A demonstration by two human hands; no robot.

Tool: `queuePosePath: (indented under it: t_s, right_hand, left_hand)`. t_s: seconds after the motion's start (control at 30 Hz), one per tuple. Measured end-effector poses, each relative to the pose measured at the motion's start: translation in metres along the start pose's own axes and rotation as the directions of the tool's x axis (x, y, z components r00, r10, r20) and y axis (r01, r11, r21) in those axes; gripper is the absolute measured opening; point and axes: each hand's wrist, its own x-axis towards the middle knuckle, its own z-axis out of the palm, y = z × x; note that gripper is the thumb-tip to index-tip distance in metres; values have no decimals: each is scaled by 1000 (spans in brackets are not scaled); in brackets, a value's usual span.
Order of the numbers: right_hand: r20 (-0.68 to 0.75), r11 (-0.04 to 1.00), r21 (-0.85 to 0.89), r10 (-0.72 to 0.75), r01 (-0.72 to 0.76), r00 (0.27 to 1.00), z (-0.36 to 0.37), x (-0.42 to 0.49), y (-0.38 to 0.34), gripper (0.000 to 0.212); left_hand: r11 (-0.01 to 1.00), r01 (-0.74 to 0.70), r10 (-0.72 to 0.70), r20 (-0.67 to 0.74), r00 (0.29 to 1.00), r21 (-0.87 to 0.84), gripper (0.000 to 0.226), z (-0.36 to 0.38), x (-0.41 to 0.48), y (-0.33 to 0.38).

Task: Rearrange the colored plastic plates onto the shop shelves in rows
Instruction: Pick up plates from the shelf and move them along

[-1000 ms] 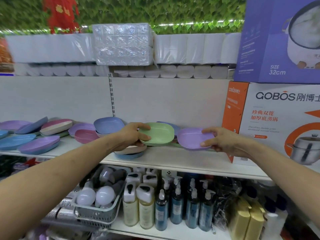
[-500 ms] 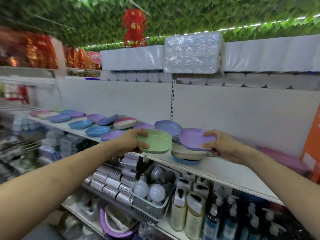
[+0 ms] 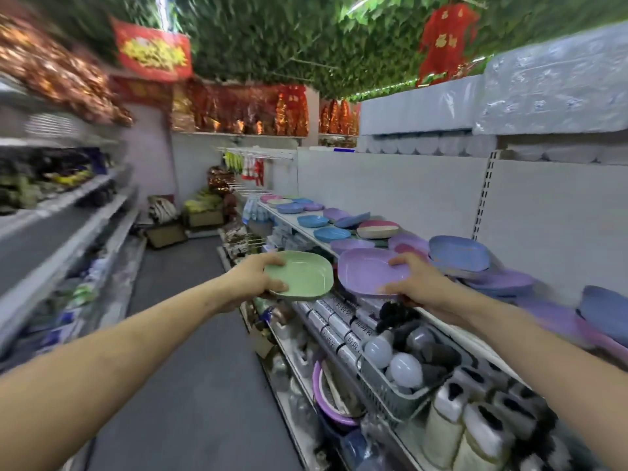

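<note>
My left hand (image 3: 254,278) grips a green square plate (image 3: 302,275) by its left edge and holds it in the air in front of the shelf edge. My right hand (image 3: 413,283) grips a purple square plate (image 3: 368,271) by its right side, just over the front of the white shelf (image 3: 292,223). The two plates are side by side and almost touch. Several blue, purple and pink plates lie along the shelf, among them a blue stack (image 3: 457,253) right behind my right hand and a blue plate (image 3: 331,233) further down.
Below the plate shelf stand a grey basket of light bulbs (image 3: 396,363), bottles (image 3: 448,416) and a purple basin (image 3: 328,396). Wrapped paper rolls (image 3: 530,100) fill the top shelf. The aisle floor (image 3: 190,334) runs ahead, with another shelf unit (image 3: 61,205) on the left.
The view has swung left down the aisle. Both hands have lifted their plates off the pile and carried them left, out to the shelf's front edge.
</note>
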Motion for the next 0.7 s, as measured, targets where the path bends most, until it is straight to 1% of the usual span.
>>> queuePosePath:
  t_s: [0.07,0.13,0.23,0.3,0.4,0.47,0.63,0.7]
  right_hand:
    - [74,999,-27,-31,34,997,27,-8,-8,63]
    - [152,999,3,-48,48,987,53,-17,-18,61]
    - [249,996,-10,-87,92,965,82,-31,-34,66]
    - [314,993,-8,-112,120,943,97,-42,-50,64]
    - [350,987,13,-156,161,924,115,-55,-74,60]
    - [375,985,33,-171,172,911,127,-62,-86,64]
    - [400,984,106,-177,146,899,155,-81,-105,66]
    - [411,984,101,-176,147,894,164,-88,-108,66]
  left_hand:
    - [999,31,-31,-79,996,-12,58,-9,-37,-13]
    - [996,84,-87,-146,986,-22,57,-21,-76,-28]
    - [988,155,-155,-218,963,-20,58,-44,-128,-44]
    - [980,194,-196,-274,942,-34,59,-61,-160,-51]
    - [975,208,-222,-320,921,-79,60,-81,-197,-54]
    - [974,204,-224,-327,918,-95,60,-92,-214,-53]
    - [976,197,-217,-334,917,-91,64,-113,-241,-52]
    - [976,192,-215,-338,916,-99,65,-118,-251,-56]
